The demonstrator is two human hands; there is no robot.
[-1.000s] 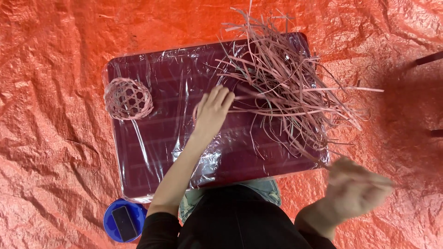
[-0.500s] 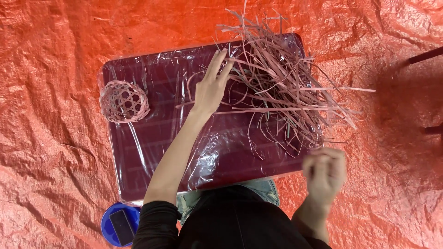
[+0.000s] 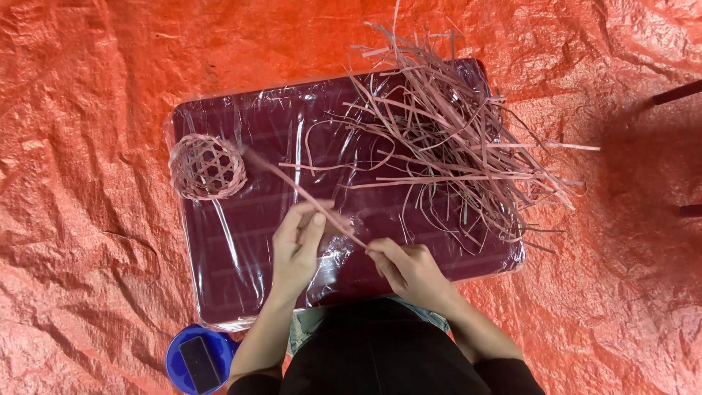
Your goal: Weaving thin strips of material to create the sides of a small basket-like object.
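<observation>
Strip: one long pinkish cane strip [image 3: 303,196] runs slantwise over the middle of the board, its far end pointing up toward the woven ball, its near end between the two hands.
Woven ball: a small open-weave ball [image 3: 208,167] of the same pink strips sits on the board's left side, near the strip's far tip; I cannot tell whether they touch.
Blue tub: a round blue container [image 3: 199,360] with a dark flat thing inside lies on the sheet below the board's left corner.
Left hand: the left hand [image 3: 296,249] has its grip closed on the strip, thumb and fingers pinching it from both sides.
Right hand: the right hand [image 3: 409,269] pinches the strip's near end, fingertips pressed together.
Board: a dark maroon board [image 3: 234,271] wrapped in clear film lies on a crumpled orange sheet [image 3: 88,219].
Loose strips: a tangled heap of pink strips [image 3: 453,139] covers the board's right end and spills past its edge.
</observation>
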